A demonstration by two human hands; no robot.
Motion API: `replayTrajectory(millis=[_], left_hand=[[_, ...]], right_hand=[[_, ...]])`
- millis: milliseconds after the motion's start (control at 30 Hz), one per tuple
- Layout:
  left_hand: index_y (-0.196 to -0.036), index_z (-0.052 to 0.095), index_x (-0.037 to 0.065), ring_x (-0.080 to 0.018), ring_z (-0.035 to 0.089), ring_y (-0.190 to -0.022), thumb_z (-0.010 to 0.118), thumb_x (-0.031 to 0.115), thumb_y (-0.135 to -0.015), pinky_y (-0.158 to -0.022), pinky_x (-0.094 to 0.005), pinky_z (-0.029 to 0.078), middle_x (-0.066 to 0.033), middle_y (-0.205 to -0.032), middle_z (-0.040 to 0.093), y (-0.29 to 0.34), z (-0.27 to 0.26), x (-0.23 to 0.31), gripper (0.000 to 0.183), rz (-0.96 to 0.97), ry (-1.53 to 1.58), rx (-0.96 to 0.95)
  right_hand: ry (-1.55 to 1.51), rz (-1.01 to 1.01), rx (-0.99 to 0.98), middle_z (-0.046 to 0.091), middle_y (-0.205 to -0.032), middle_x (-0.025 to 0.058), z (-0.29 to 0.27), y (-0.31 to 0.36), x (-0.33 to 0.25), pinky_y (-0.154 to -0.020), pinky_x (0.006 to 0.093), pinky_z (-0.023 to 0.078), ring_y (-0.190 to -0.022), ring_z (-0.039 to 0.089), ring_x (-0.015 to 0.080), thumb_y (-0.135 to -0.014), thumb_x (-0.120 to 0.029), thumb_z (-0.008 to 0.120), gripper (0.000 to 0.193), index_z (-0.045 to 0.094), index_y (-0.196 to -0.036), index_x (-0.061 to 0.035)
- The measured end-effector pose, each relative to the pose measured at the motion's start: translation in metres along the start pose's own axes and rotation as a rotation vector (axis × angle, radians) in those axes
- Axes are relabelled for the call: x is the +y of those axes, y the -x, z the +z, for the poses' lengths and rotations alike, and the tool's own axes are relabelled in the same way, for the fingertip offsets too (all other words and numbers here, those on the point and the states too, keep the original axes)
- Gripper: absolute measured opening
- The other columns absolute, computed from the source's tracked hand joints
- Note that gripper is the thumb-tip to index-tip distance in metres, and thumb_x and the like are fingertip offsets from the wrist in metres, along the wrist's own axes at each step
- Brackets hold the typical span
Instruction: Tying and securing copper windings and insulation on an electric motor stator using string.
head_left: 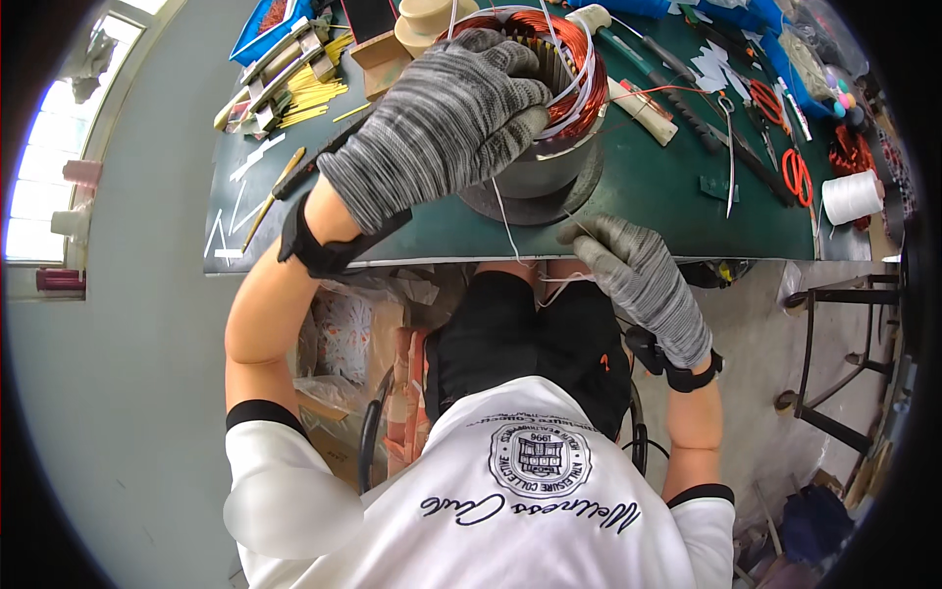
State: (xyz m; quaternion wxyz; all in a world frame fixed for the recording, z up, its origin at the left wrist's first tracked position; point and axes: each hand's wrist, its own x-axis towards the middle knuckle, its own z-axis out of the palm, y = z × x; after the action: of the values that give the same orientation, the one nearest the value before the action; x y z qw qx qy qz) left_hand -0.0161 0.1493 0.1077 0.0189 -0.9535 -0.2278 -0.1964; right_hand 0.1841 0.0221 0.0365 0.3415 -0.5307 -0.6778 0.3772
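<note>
A motor stator (569,162) with orange-red copper windings (595,74) and white cord (572,126) around its top stands on a round dark base. My left hand (442,123), in a grey striped knit glove, lies over the near left of the windings, its fingers pressed together and bent over the rim. Lower right, just off the table edge, my right hand (638,275) in a matching glove pinches a thin needle-like piece (579,224). From the stator, a white thread (506,216) hangs past the table edge, and more cord loops over my lap.
The green table (373,221) carries yellow strips (312,96), a brown-handled tool (273,201), red-handled scissors (797,177), a white thread spool (852,197) and blue bins (265,29). Right of the table stands a dark metal frame (854,294). Below left lies a box of scraps (343,329).
</note>
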Motion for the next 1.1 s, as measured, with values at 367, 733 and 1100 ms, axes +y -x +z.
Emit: replayTrajectory(millis=[367, 733, 1100], left_hand=[[-0.108, 0.06, 0.002, -0.0287, 0.06, -0.082, 0.053, 0.022, -0.089, -0.077, -0.0361, 0.048, -0.0151, -0.086, 0.063, 0.012, 0.008, -0.021, 0.028, 0.11, 0.078, -0.096], [-0.111, 0.056, 0.003, -0.0298, 0.059, -0.081, 0.046, 0.025, -0.09, -0.075, -0.0374, 0.047, -0.0158, -0.083, 0.061, 0.006, 0.004, -0.015, 0.032, -0.028, 0.08, -0.222], [-0.113, 0.057, 0.012, -0.0291, 0.043, -0.118, 0.051, 0.032, -0.086, -0.102, -0.0437, 0.029, -0.0117, -0.127, 0.048, 0.013, 0.008, 0.001, 0.034, -0.075, -0.374, -0.06]], right_hand=[[-0.512, -0.004, 0.413, 0.058, -0.073, 0.0004, 0.017, -0.009, -0.015, -0.057, 0.0189, 0.044, -0.062, 0.051, 0.003, -0.083, 0.002, 0.054, 0.014, 0.057, -0.095, -0.0028], [-0.607, -0.113, 0.347, 0.061, -0.077, 0.0064, 0.041, -0.044, -0.015, -0.057, 0.0263, 0.048, -0.063, 0.06, 0.0124, -0.083, -0.003, 0.057, 0.014, 0.052, -0.095, -0.007], [0.414, -0.36, 0.482, 0.062, -0.099, 0.0118, 0.008, -0.034, -0.054, -0.075, 0.0311, 0.05, -0.083, 0.062, 0.0217, -0.083, -0.003, 0.051, 0.029, 0.05, -0.112, -0.0002]])
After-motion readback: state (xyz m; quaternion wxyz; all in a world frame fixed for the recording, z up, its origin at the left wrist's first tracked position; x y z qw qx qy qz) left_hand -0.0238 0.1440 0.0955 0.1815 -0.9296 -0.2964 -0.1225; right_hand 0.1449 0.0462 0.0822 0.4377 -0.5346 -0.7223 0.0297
